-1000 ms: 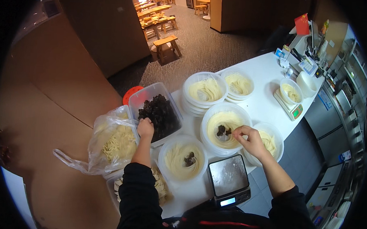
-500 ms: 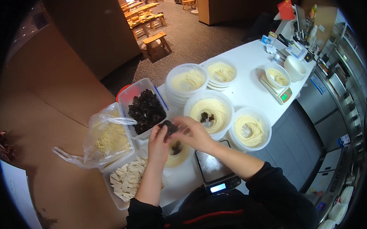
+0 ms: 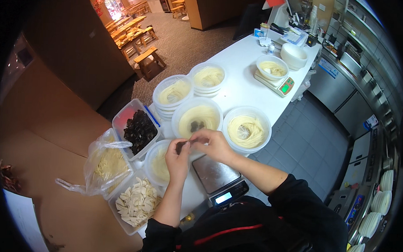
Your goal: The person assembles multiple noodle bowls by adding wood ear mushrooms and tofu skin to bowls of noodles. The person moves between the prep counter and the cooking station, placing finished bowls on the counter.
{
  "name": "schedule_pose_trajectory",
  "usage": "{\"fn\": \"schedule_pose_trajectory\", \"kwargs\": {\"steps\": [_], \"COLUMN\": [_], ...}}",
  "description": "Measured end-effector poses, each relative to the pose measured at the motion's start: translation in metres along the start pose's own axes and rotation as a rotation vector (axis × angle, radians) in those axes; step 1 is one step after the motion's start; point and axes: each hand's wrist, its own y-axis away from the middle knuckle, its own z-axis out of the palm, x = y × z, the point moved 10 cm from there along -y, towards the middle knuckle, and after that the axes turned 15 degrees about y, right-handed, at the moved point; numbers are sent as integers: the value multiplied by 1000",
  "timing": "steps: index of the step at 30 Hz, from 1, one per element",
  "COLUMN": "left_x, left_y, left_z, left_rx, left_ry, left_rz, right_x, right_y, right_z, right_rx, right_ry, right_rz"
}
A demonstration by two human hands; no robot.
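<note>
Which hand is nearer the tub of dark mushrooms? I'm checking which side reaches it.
Left. The left hand is just right of the tub of dark mushrooms, over a noodle bowl. The right hand meets it from farther right, beside the scale.

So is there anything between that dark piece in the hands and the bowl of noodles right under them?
Nothing visible. Both hands, left hand and right hand, pinch the dark piece directly above the bowl of noodles; only open air shows below. The scale sits to the side.
</note>
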Motion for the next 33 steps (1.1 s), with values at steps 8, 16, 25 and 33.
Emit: {"fn": "schedule_pose_trajectory", "kwargs": {"steps": [8, 16, 25, 33], "left_x": [-3, -20, -21, -72], "left_y": [2, 15, 18, 9], "left_z": [10, 36, 85, 138], "left_rx": [-82, -212, -342, -484], "left_ry": [115, -251, -294, -302], "left_rz": [-98, -160, 0, -48], "right_x": [46, 20, 34, 129], "right_y": [8, 22, 42, 45], "right_z": [-18, -15, -55, -147], "right_rx": [-152, -143, -33, 152], "right_ry": [-489, -246, 15, 416], "right_rz": [374, 83, 127, 372]}}
